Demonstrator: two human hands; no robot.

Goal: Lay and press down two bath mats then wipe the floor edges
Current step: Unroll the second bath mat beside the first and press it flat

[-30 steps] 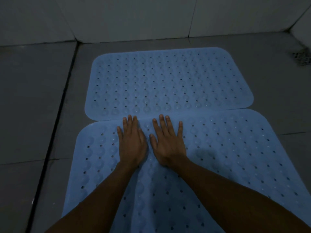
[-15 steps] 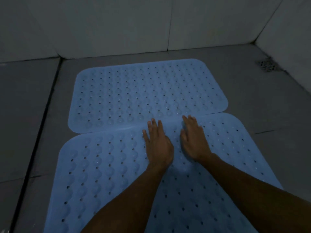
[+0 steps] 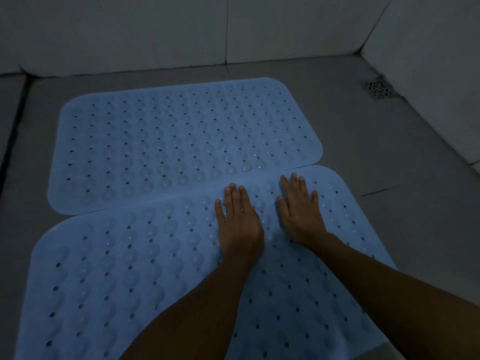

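Two mats are already down on the floor (image 3: 389,152), so the laying part looks finished: the far mat (image 3: 181,141) lies flat near the back wall (image 3: 155,29), and the near mat (image 3: 117,268) lies in front of it, its far edge meeting or slightly lapping the far mat's near edge along a seam that rises a little toward the right. Both run long-side left to right across the room, roughly along the back wall, each turned slightly so the right end sits farther back; the near one reaches farther right. The pressing seems to be under way. The left hand (image 3: 240,224) lies palm down on the near mat just short of the seam, fingers straight and close together, gripping nothing. The right hand (image 3: 300,214) is flat beside it, a small gap between them, fingers straight and slightly spread, tips almost at the seam. I'd judge the near mat's left half and its near side may want pressing too, though I can't tell from its look which suckers have taken. The wiping of the floor edges appears not yet started; no cloth is in sight. A drain (image 3: 378,89) sits in the far right corner, well clear of both mats.
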